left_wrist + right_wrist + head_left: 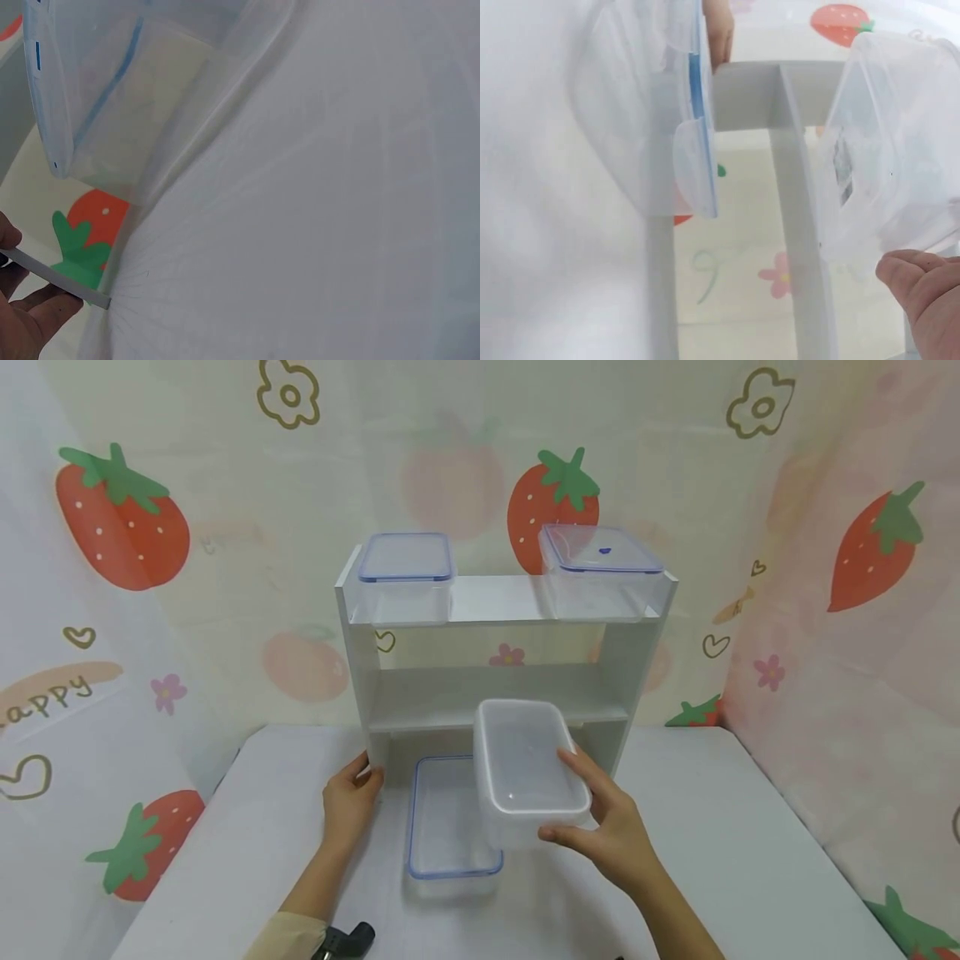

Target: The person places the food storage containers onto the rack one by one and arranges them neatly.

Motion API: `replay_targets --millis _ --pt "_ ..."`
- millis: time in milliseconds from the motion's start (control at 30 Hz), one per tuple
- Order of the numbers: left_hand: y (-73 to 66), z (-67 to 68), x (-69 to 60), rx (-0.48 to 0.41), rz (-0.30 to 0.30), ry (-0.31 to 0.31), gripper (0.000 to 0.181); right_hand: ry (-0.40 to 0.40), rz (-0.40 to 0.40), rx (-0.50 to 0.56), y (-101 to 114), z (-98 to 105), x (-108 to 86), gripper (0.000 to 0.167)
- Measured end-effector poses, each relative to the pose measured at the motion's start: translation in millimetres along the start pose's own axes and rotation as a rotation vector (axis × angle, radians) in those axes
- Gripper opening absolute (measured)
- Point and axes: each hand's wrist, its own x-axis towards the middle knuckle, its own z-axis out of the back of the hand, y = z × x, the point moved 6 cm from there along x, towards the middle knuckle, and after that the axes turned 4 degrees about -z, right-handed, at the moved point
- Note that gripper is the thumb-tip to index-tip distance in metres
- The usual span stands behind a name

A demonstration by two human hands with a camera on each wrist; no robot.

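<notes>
Above the worktop (697, 827), before the white shelf unit (491, 689), I had the frosted container (525, 760) aloft, grasped in the right hand (611, 827), thumb at its near edge and fingers on its right side. The left hand (351, 802) pinched the unit's left panel between thumb and fingers; I judged that brace useful, since a knock might shift the frame. For the right hand, I thought a firm hold without squeezing best, as thin plastic could flex and slip.

Some care seemed due beside the blue-rimmed box (446, 827), lidded on the worktop, which the frosted container partly hid from the head camera. At the top shelf's 2 ends stood the left lidded container (405, 593) and the right lidded container (600, 585). I made out no contents in any of the 4, nor could I tell whether the frosted container had a lid.
</notes>
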Motion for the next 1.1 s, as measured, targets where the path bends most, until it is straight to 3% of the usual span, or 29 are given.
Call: replay_targets --millis 333,1100 --pt "2.9 -1.5 1.0 0.004 0.008 -0.006 0.048 0.01 0.0 0.021 12.2 -6.4 14.1 0.094" --pt "1.3 0.1 0.0 0.014 0.017 -0.012 0.047 0.034 -0.112 0.007 19.1 -23.3 46.0 0.096"
